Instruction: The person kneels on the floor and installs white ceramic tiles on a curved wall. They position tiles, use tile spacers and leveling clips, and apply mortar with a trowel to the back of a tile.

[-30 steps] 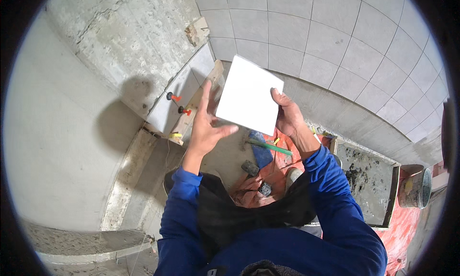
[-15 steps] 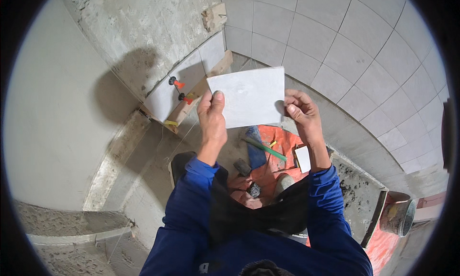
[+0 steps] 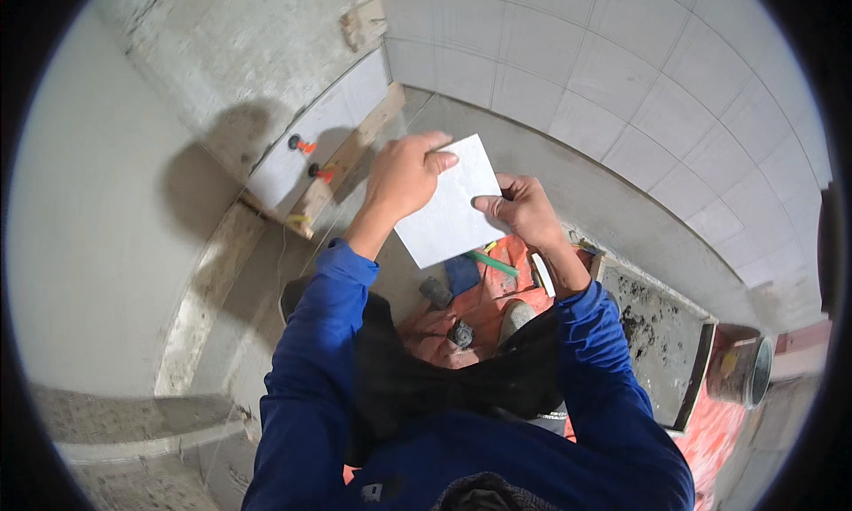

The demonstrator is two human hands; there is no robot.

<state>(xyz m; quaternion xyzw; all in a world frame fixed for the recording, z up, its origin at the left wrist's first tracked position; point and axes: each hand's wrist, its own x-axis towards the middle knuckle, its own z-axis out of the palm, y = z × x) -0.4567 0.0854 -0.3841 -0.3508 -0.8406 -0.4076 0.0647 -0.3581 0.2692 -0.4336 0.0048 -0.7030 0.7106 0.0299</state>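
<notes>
Between both hands hangs a white rectangular wall tile, tilted in the air in front of me. My left hand grips its upper left part, with the thumb lying on the face and the fingers mostly hidden behind. On the right edge, my right hand pinches the tile, its thumb pressed on the face. Beyond my left hand, a low row of fitted tiles sits on the wall above a wooden batten. Two orange and black clip-like spacers stick out from those tiles.
An orange sheet covers floor between my legs, with a green strip, a dark block and a small round tool on it. To the right lie a mortar trough and a bucket. A tiled wall rises ahead.
The tile has turned from nearly level to a steep slant and come slightly lower. My left hand has shifted up along it, and my right hand has moved left onto its face.
</notes>
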